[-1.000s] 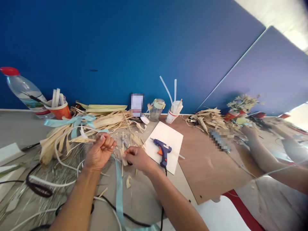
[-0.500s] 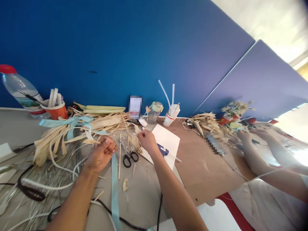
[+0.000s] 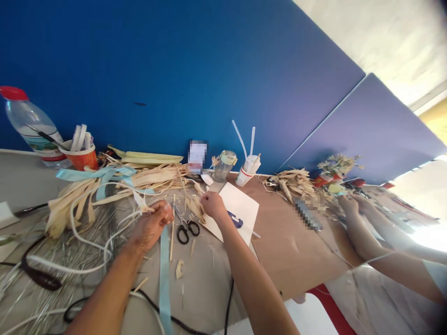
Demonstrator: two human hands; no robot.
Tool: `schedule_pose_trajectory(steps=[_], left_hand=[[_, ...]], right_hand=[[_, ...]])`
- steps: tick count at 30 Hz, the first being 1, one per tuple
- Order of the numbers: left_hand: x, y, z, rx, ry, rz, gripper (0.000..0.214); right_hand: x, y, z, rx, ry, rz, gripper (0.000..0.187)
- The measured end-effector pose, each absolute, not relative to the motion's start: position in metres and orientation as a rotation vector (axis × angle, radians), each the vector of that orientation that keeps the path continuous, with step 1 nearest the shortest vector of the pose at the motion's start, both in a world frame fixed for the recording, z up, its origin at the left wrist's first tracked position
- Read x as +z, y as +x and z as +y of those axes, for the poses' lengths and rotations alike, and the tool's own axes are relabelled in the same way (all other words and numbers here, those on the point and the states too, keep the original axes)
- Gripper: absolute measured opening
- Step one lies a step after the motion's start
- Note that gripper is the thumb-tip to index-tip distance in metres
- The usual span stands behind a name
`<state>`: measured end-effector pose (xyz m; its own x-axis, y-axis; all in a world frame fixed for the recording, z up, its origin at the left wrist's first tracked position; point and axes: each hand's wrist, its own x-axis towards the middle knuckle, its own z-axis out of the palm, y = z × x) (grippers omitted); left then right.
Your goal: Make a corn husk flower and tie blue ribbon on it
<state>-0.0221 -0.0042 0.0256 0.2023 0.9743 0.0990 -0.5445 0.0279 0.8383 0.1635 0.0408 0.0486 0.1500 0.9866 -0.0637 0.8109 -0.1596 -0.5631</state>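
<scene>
My left hand (image 3: 153, 225) is closed on a small pale corn husk flower (image 3: 140, 201), whose petals point up and to the left. My right hand (image 3: 213, 205) is pinched at the near left of a white paper sheet (image 3: 240, 201); what its fingers hold, if anything, is hidden. Black-handled scissors (image 3: 187, 231) lie with blades up between the two hands. A light blue ribbon (image 3: 164, 279) runs down the table below my left hand. Pieces of dry husk (image 3: 194, 208) lie just left of my right hand.
Dry husks (image 3: 153, 179), a phone (image 3: 197, 156), a glass jar (image 3: 223, 167) and paper cups (image 3: 84, 157) line the blue partition (image 3: 174, 70). White cord (image 3: 70, 266) and thin wires (image 3: 84, 260) spread at left. A blue cutter (image 3: 236, 219) lies on the paper. At right, a co-worker's hands (image 3: 349, 204) work.
My left hand has turned slightly, and the husk flower in it shows more plainly. My right hand has hardly moved. The view has shifted a little.
</scene>
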Motion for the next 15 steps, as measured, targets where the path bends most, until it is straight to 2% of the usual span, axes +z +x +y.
schedule_pose_trajectory(steps=[5,15], left_hand=[[0.024,-0.020,-0.003,1.300,0.923,0.701,0.041],[0.025,-0.021,-0.002,1.333,0.910,0.770,0.018]], right_hand=[[0.048,0.162,0.041,0.603,-1.992,-1.763,0.026],[0.036,0.137,0.058,0.521,-1.964,-1.890,0.022]])
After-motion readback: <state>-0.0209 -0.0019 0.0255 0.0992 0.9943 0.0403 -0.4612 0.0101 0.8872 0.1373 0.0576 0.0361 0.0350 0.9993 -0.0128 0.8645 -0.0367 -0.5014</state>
